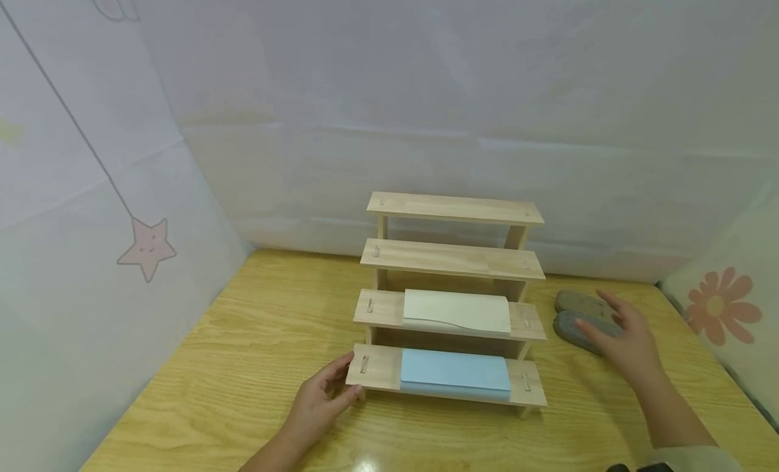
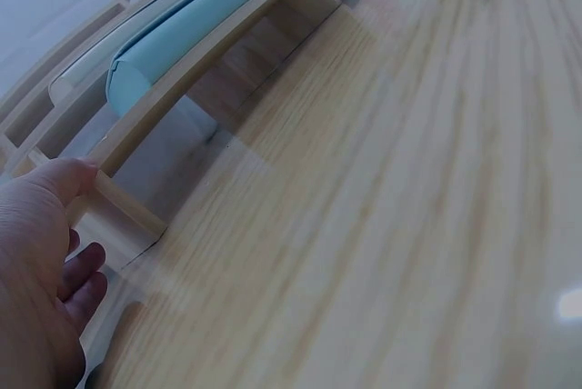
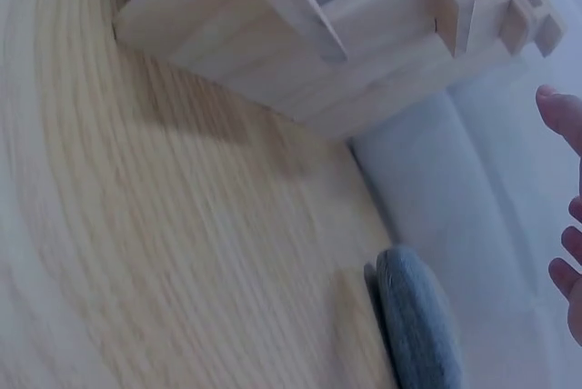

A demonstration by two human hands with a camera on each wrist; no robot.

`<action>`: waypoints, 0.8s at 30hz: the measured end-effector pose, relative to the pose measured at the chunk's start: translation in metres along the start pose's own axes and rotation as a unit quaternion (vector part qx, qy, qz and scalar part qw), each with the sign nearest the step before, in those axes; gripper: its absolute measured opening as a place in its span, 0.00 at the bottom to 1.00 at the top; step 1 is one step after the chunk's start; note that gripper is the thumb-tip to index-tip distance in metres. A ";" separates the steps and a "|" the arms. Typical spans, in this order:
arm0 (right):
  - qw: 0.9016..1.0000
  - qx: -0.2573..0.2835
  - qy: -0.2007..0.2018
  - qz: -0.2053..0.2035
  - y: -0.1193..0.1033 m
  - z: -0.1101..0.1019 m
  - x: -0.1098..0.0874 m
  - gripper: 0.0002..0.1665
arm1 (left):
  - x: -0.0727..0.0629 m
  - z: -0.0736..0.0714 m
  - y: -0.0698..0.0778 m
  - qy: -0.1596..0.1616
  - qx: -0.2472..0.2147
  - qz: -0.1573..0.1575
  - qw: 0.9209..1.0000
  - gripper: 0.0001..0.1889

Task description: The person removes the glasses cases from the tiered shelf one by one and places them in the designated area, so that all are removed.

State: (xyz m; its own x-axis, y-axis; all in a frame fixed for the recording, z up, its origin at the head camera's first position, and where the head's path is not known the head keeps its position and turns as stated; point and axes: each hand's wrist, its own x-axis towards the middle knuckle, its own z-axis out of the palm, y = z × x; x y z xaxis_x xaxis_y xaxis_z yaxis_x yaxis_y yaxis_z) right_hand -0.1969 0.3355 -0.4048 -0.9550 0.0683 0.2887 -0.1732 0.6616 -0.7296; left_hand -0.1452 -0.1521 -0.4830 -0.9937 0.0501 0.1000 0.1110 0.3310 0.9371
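Observation:
A four-tier wooden step shelf (image 1: 450, 255) stands on the table. My left hand (image 1: 316, 401) holds the left end of its lowest board, thumb (image 2: 64, 175) at the front edge and the other fingers curled beside the end. A light blue glasses case (image 1: 455, 369) with a flap lies on that lowest board. On the board above lies a cream glasses case (image 1: 456, 310). My right hand (image 1: 633, 347) is over a grey glasses case (image 1: 575, 330) and a brown one (image 1: 578, 303), fingers spread, nothing held. In the right wrist view the grey case sits below the fingers.
The two upper boards are bare wood. A pale cloth backdrop (image 1: 426, 86) rises behind the table (image 1: 243, 337), printed with a pink star (image 1: 148, 247) at left and a flower (image 1: 721, 306) at right. The shelf's back is near the backdrop.

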 end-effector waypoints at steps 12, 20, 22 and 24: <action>0.999 0.028 -0.042 -0.008 -0.035 0.009 0.002 0.45 | 0.001 0.000 0.001 -0.004 -0.004 0.000 1.000 0.32; 0.998 0.017 -0.039 -0.039 -0.051 0.018 0.002 0.42 | 0.001 0.000 0.000 0.002 0.000 0.003 1.000 0.33; 0.998 0.019 -0.049 -0.033 -0.055 0.020 0.001 0.43 | 0.001 0.000 0.000 0.003 0.000 0.002 1.000 0.33; 0.998 0.017 -0.058 -0.026 -0.059 0.021 0.001 0.44 | 0.001 0.000 0.000 0.002 0.000 -0.001 1.000 0.32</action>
State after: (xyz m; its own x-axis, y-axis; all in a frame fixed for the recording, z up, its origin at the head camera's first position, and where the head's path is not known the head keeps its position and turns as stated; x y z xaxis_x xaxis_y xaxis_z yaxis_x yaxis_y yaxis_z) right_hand -0.1929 0.2810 -0.3745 -0.9656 -0.0547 0.2543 -0.2300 0.6359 -0.7367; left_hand -0.1458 -0.1516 -0.4827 -0.9940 0.0458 0.0996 0.1092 0.3306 0.9374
